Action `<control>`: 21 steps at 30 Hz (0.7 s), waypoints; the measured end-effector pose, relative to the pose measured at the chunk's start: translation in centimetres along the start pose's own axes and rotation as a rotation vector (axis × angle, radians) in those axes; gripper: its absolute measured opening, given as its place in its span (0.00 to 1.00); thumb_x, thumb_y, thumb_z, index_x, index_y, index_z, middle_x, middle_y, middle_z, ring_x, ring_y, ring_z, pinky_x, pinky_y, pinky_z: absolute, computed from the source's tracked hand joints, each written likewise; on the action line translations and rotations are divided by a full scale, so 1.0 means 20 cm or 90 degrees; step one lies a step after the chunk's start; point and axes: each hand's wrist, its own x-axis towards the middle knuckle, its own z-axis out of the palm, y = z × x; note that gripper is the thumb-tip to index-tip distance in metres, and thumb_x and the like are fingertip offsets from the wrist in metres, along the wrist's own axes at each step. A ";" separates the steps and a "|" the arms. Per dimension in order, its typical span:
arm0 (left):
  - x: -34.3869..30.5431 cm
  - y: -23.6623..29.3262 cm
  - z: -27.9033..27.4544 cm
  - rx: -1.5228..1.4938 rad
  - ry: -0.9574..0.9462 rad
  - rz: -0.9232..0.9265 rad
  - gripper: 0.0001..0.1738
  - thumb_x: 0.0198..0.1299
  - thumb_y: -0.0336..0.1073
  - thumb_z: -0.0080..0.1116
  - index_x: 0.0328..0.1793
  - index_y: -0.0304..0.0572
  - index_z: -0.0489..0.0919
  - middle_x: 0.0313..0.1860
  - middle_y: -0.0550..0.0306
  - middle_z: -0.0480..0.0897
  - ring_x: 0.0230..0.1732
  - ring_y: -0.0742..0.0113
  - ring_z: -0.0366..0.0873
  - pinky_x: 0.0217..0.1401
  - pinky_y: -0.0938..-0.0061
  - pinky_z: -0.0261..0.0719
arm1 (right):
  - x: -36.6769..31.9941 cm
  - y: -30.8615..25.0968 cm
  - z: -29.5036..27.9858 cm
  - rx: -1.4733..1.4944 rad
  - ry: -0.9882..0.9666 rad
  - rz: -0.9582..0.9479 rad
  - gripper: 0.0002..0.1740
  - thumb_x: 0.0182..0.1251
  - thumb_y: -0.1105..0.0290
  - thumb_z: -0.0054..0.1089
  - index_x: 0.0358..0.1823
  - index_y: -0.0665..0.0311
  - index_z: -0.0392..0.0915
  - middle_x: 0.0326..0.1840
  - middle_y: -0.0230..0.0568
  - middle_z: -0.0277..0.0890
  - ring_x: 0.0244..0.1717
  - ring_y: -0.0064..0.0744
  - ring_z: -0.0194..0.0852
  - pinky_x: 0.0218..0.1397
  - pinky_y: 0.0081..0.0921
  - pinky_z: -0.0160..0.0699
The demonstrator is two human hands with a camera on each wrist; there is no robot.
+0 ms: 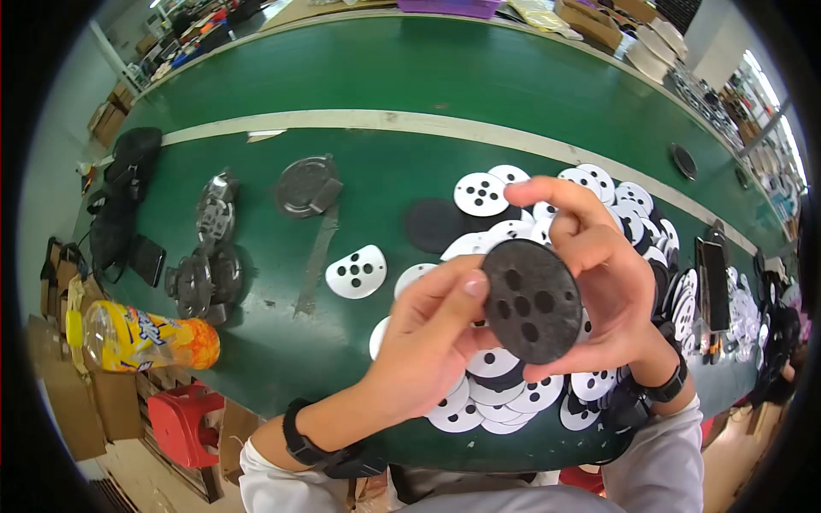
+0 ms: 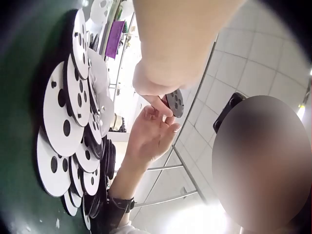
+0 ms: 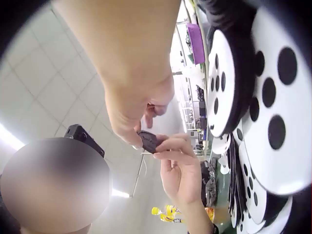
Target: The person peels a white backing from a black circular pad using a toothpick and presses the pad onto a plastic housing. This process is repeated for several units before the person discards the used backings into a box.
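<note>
A round black disc (image 1: 547, 329) with several dark holes is held up in front of the body, its flat face towards the head camera. My left hand (image 1: 432, 338) pinches its left edge, the thumb lying on the face. From the other side my right hand (image 1: 617, 286) grips the disc between the thumb at its lower edge and fingers behind it, with the index finger stretched out. In the left wrist view the disc (image 2: 176, 103) appears nearly edge-on between both hands. Under the hands lies a pile of white discs (image 1: 492, 398) with black holes.
Left of the pile lies a single white piece (image 1: 357, 272) with one straight edge. Clear plastic parts (image 1: 209, 278) and a taped round part (image 1: 306, 186) are farther left. An orange drink bottle (image 1: 145, 338) stands near the table's left edge, and a black phone (image 1: 147, 260) lies beyond it.
</note>
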 end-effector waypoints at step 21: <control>0.19 0.36 -0.44 1.270 0.398 0.297 0.24 0.44 0.25 0.62 0.52 0.36 0.74 0.40 0.52 0.77 0.42 0.60 0.75 0.47 0.72 0.73 | -0.05 0.06 0.00 0.101 0.120 0.098 0.20 0.58 0.72 0.57 0.52 0.68 0.70 0.57 0.47 0.66 0.60 0.36 0.62 0.62 0.29 0.58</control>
